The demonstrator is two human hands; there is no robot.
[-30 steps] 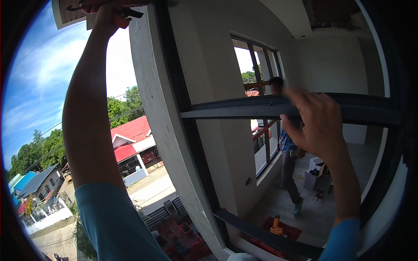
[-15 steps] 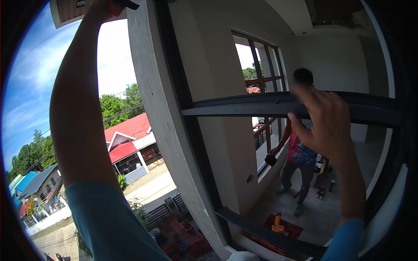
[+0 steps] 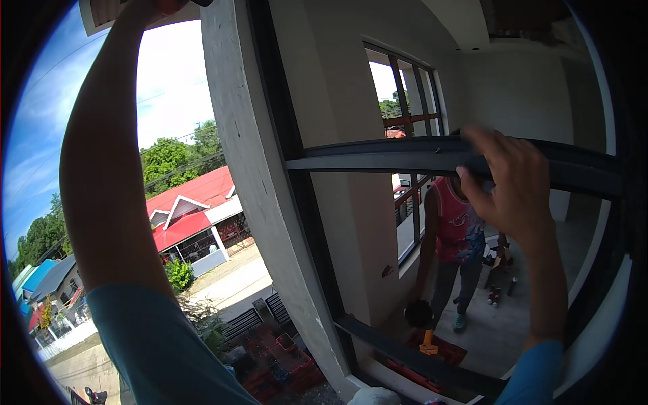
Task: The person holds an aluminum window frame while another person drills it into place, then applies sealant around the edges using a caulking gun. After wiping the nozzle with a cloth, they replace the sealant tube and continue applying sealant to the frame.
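My left arm reaches up past the outer side of the wall, and my left hand is mostly cut off by the top edge. A red-and-black tool, only partly visible, is in it; its kind I cannot make out. My right hand is on the dark metal crossbar of the window frame, fingers curled over the top and thumb on the near face. The index finger is blurred. A dark upright of the same frame runs beside the grey wall edge.
Inside, a person in a red-and-blue sleeveless top bends over a red crate with a yellow-orange power tool. A lower rail crosses below me. Outside lies a drop to the street, with a red-roofed house.
The person inside has stepped closer and bent down, reaching toward the crate. My left hand and its tool have shifted slightly up and left. My right hand stays at the crossbar.
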